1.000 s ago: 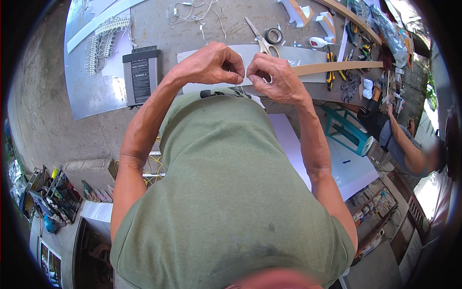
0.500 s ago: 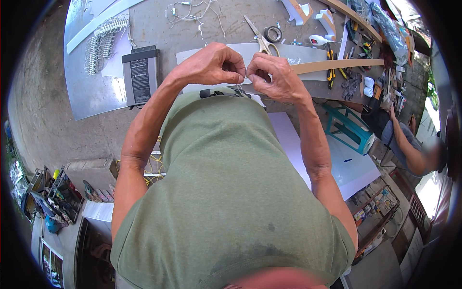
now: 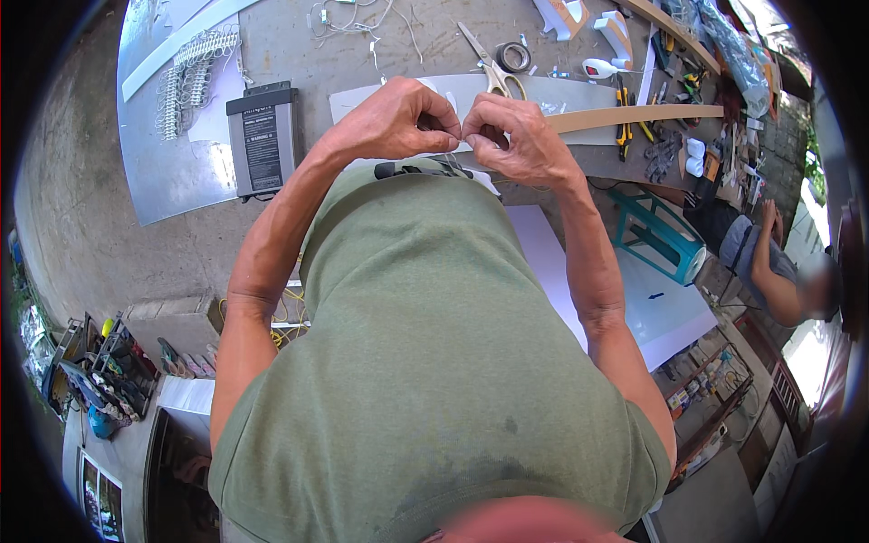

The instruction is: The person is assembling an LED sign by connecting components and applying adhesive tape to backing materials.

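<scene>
At the near edge of the counter (image 3: 416,68), the left hand (image 3: 445,129) and right hand (image 3: 475,136) nearly meet, each pinched on thin wire (image 3: 450,160) dangling below, apparently to steady it; scissors (image 3: 495,75) lie just beyond, presumably for easy reach.

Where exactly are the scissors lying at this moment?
In the head view, the scissors lie at the upper middle, slightly right of centre, on the table, beyond the right hand and just left of the black tape roll.
</scene>
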Tool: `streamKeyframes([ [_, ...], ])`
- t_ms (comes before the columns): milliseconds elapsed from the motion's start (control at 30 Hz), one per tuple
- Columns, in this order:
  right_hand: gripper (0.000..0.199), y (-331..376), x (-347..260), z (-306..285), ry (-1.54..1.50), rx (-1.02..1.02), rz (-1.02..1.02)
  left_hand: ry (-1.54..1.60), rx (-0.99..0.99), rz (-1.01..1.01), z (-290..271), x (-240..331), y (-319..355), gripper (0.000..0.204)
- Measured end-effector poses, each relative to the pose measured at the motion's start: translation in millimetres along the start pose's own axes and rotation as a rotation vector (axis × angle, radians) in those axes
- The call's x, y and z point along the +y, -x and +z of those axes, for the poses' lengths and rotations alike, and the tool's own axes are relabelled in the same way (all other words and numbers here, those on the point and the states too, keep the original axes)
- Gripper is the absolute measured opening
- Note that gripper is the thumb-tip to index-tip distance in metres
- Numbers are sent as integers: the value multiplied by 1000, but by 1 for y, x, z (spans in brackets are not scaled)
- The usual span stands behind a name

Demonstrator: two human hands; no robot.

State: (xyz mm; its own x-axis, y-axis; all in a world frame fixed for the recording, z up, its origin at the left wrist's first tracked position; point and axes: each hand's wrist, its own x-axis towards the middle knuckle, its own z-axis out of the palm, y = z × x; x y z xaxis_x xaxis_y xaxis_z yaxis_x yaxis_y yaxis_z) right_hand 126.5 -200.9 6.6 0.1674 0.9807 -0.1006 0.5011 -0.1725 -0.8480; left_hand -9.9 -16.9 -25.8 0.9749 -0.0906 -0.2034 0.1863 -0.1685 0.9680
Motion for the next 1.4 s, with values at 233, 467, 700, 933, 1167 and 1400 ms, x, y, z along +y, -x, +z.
streamKeyframes([
  [233,4,-2,0,0,-27,-6,10,-11,-12,-32,-3,7,1,20],
  [467,4,-2,-1,-1,-22,-20,25,37,-13,-17,-1,2,1,18],
  [700,4,-2,-2,-2,-28,-26,31,42,0,-28,-1,3,1,17],
  [933,4,-2,-1,-2,-22,-26,20,34,-9,-57,0,3,0,16],
  [1167,4,0,1,0,-21,-13,32,47,-32,-69,0,0,-1,22],
  [1400,7,0,1,2,-54,11,47,11,46,-20,3,5,1,18],
])
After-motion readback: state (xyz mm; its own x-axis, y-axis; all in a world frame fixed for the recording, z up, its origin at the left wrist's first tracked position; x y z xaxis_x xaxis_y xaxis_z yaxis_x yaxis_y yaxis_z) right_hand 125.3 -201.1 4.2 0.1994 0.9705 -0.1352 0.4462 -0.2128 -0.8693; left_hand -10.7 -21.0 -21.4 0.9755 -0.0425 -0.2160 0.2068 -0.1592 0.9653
